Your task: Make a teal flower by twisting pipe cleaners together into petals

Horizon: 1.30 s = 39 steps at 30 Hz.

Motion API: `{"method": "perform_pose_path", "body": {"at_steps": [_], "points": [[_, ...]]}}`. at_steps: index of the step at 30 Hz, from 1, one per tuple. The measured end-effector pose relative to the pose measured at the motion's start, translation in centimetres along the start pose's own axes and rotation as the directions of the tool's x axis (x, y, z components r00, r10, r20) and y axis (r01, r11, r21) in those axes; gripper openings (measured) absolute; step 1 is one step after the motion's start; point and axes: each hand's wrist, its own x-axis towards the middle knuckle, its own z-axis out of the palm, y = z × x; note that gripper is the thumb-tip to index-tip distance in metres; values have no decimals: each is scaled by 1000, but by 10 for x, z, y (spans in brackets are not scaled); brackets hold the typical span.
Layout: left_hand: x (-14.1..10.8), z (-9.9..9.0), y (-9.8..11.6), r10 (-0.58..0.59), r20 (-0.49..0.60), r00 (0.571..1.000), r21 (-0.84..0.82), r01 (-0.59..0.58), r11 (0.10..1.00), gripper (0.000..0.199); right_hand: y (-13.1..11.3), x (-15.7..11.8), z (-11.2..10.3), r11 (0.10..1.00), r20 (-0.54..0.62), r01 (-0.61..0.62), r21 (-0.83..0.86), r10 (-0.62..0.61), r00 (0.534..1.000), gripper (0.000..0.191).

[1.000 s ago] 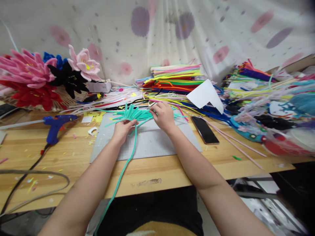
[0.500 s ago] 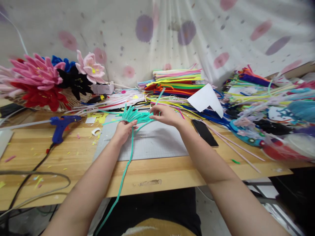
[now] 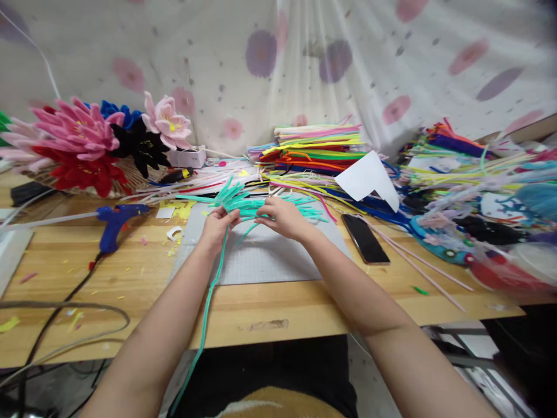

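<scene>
My left hand [image 3: 219,227] is closed round the left part of a bundle of turquoise pipe cleaners [image 3: 235,199], whose tips fan out above it. One long turquoise strand [image 3: 209,299] hangs from that hand over the table's front edge. My right hand [image 3: 281,217] lies against the right part of the bundle, its fingers bent; a short strand end shows just left of them. Whether the right fingers pinch a strand is too small to tell. Beneath both hands is a grey mat [image 3: 274,255].
A blue glue gun [image 3: 114,225] with its cable lies left, near fuzzy flowers [image 3: 78,130]. Behind are stacks of coloured pipe cleaners [image 3: 317,148] and white paper [image 3: 368,179]. A phone [image 3: 364,239] and two pink stems [image 3: 418,270] lie right.
My right hand has moved slightly left and down, and its fingers have drawn together. The strand that stood up above it is no longer upright. The view has shifted a little.
</scene>
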Motion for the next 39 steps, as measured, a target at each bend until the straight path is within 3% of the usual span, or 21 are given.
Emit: {"method": "perform_pose_path", "body": {"at_steps": [2,6,9,12,14,17,20,24,27,30,34,39], "points": [[0,1,1,-26,-21,999,-39,25,999,41,3,1,-3,997,-4,-40,-60,40,999,20],[-2,3,0,-59,4,998,8,59,998,41,4,8,-16,990,-124,-108,-86,97,988,22],[-3,3,-1,-69,27,997,86,67,994,38,-4,15,-29,988,-139,-153,27,155,978,16],[-5,4,1,-116,24,993,54,115,992,31,-17,24,-38,941,-40,-184,284,203,978,16],[-7,6,4,-187,46,981,-10,188,982,23,-23,30,-38,819,19,-221,529,250,968,17],[-9,7,9,-303,88,949,-64,309,949,9,-20,35,-28,513,167,-352,783,371,913,16],[-9,5,10,-379,116,918,-58,388,920,5,-10,29,-8,256,288,-420,871,425,858,13],[-8,2,6,-422,189,887,27,425,905,11,0,11,21,44,293,-341,939,416,861,25],[-9,3,3,-450,179,875,112,436,893,9,4,-1,37,-68,286,-285,956,430,856,32],[-10,3,3,-408,121,905,196,381,903,6,7,-8,45,-146,303,-266,953,417,857,36],[-9,1,2,-296,94,951,303,256,918,19,8,-10,46,-177,331,-283,943,378,865,35],[-7,-2,3,-225,30,974,373,197,907,31,9,-10,46,-182,397,-353,918,445,803,33]]}}
